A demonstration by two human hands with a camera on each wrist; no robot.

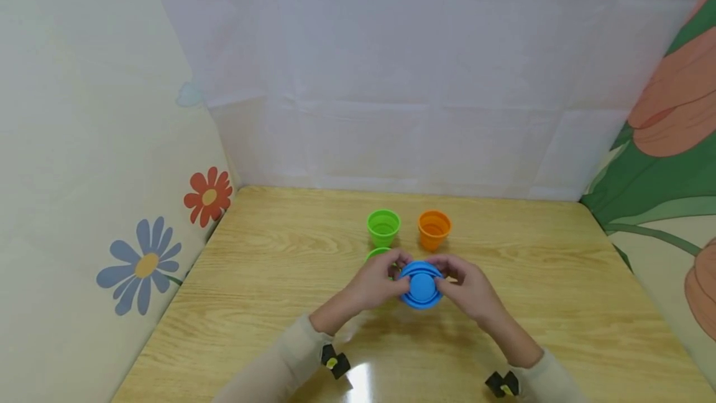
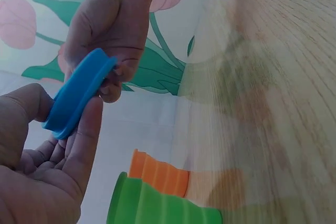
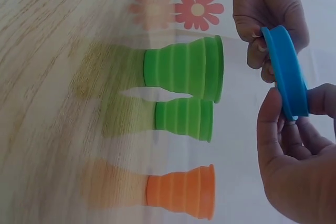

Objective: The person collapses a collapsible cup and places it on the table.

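Observation:
A blue collapsible cup, folded flat into a disc, is held above the table between both hands. My left hand pinches its left edge, with the thumb on the near face. On the opposite edge, my right hand grips it between thumb and fingers. Seen from the left wrist, the blue disc is tilted and thin. Two green cups and an orange cup stand unfolded on the table in the right wrist view. The nearer green cup is partly hidden behind my left hand in the head view.
The wooden table reaches back to a white cloth backdrop. Farther back stand a green cup and the orange cup, side by side. Flower-printed cloth hangs at the left and right sides.

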